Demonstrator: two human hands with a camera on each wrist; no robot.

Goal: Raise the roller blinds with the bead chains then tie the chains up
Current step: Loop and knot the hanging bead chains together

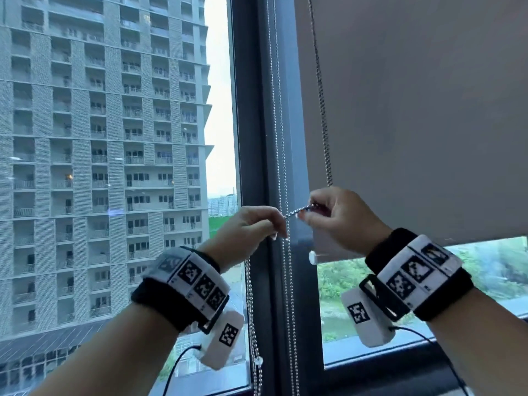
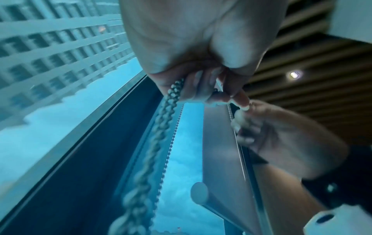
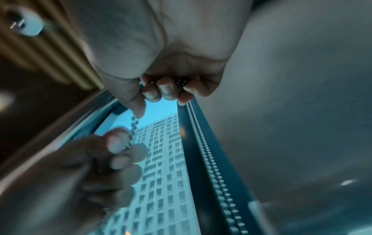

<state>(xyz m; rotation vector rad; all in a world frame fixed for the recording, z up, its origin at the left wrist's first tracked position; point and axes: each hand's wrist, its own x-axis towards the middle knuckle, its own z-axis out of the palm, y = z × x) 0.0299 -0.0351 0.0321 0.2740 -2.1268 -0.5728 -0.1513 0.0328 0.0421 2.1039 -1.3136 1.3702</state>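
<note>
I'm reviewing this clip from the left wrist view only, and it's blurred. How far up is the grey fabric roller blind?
Observer: In the head view, the grey fabric roller blind covers most of the right pane. Only a strip of glass shows under its lower edge.
Operator: What is the right hand doing?
Observer: In the right wrist view, the right hand curls its fingers round a bunch of silver metal bead chain.
Operator: And the left pane?
Observer: In the head view, no blind fabric covers the left pane. The left hand pinches the chain beside the dark window frame.
</note>
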